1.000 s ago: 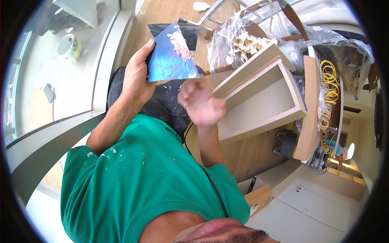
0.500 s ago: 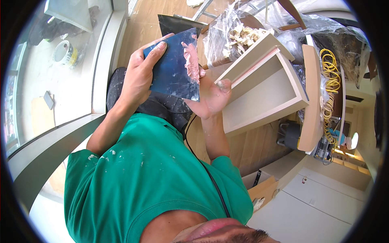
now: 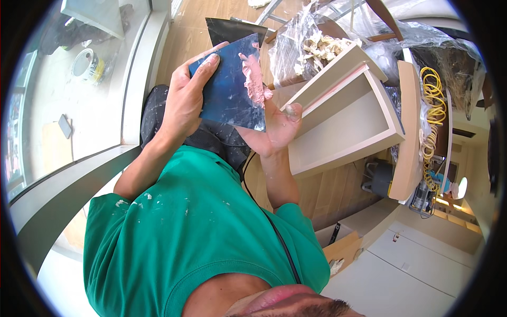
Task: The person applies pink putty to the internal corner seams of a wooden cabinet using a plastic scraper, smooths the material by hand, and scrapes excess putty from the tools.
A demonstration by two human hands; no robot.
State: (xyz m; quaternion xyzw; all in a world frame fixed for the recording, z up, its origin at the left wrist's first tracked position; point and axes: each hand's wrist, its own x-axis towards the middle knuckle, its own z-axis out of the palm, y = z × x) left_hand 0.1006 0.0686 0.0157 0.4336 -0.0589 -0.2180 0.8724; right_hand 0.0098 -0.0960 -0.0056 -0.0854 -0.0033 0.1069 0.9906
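My left hand (image 3: 186,95) grips a thin blue sheet (image 3: 224,90) by its left edge, thumb on the face and fingers behind. Soft pink putty (image 3: 253,79) is smeared along the sheet's right side, with a small lump bulging past the edge. Under the sheet's lower right corner is my right hand (image 3: 277,129), palm up, its thumb stretched out to the side. The sheet covers its other fingers, so whether they hold anything cannot be seen. A dark, flat panel (image 3: 227,30) shows beyond the sheet's far edge; what supports it is hidden.
A pale, open box-like frame (image 3: 348,124) with a pink-filled seam lies to the right. Crumpled shavings (image 3: 323,48) and plastic wrap (image 3: 288,50) sit beyond it. A yellow coiled hose (image 3: 434,100) hangs at the far right. A glass window (image 3: 87,105) lines the left.
The blue sheet has shifted slightly right, its far edge a touch higher. My grip on it stays the same. The surroundings have slid a little to the right in view.
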